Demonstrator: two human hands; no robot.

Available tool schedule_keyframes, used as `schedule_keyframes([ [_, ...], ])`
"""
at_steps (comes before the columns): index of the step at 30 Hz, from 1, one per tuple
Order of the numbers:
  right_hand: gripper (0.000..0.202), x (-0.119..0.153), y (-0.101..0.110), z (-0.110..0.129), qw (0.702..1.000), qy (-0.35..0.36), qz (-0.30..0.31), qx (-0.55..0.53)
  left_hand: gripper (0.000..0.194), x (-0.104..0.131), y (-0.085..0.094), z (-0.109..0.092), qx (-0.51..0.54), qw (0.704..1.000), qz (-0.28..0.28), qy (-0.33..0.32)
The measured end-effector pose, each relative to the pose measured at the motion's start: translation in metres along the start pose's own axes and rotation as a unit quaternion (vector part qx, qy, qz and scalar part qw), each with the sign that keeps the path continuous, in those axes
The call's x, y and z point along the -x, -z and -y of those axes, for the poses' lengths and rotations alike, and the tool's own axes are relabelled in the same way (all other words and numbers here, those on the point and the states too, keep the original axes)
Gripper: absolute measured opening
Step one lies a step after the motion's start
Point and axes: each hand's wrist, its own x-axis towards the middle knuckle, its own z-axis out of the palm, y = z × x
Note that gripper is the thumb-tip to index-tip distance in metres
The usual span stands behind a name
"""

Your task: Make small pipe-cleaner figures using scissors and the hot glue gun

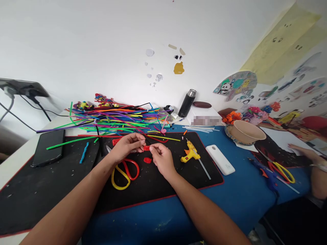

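Both hands meet over a black mat (153, 183), pinching a small coiled piece of red pipe cleaner (146, 148) between them. My left hand (130, 144) closes its fingertips on the coil's left end, where a thin dark strand shows. On the other end, my right hand (162, 158) has thumb and forefinger pressed together. Just below lies a second red coil (147, 160). Scissors (121, 177) with one yellow and one red handle rest under my left hand, blades partly hidden. Another red coiled piece (116, 141) lies behind that hand.
A pile of colourful pipe cleaners (114, 117) spreads along the wall. Right of my hands lie a yellow glue gun (190, 152) and a white power bank (220, 160). A black bottle (187, 103) stands behind. A co-worker's hand (304, 152) rests at far right, near a bowl (249, 131).
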Motion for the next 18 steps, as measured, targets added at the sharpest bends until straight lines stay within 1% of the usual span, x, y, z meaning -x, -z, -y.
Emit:
schedule_keyframes([
  [2, 0.037, 0.000, 0.001, 0.001, 1.000, 0.002, -0.008, 0.015, 0.037, 0.000, 0.000, -0.001, 0.001, 1.000, -0.004, 0.003],
  [5, 0.033, -0.002, 0.005, 0.002, 0.997, 0.008, -0.011, 0.070, 0.039, 0.001, -0.001, -0.003, 0.004, 1.000, -0.012, 0.008],
  [8, 0.027, -0.005, 0.013, 0.007, 0.990, -0.006, 0.018, 0.139, 0.040, 0.001, 0.000, -0.002, 0.006, 1.000, -0.017, 0.005],
  [10, 0.022, -0.007, 0.017, 0.011, 0.985, -0.019, 0.037, 0.167, 0.039, 0.000, 0.001, 0.000, 0.000, 1.000, -0.013, -0.002],
  [12, 0.016, -0.010, 0.020, 0.015, 0.983, -0.028, 0.046, 0.173, 0.038, -0.001, 0.003, 0.001, -0.007, 1.000, -0.006, -0.009],
  [15, 0.011, -0.014, 0.020, 0.018, 0.985, -0.051, 0.059, 0.153, 0.038, -0.002, 0.004, 0.002, -0.014, 1.000, -0.001, -0.018],
  [18, 0.019, -0.017, 0.019, 0.020, 0.986, -0.101, 0.087, 0.099, 0.040, -0.003, 0.005, 0.002, -0.014, 0.999, -0.006, -0.028],
])
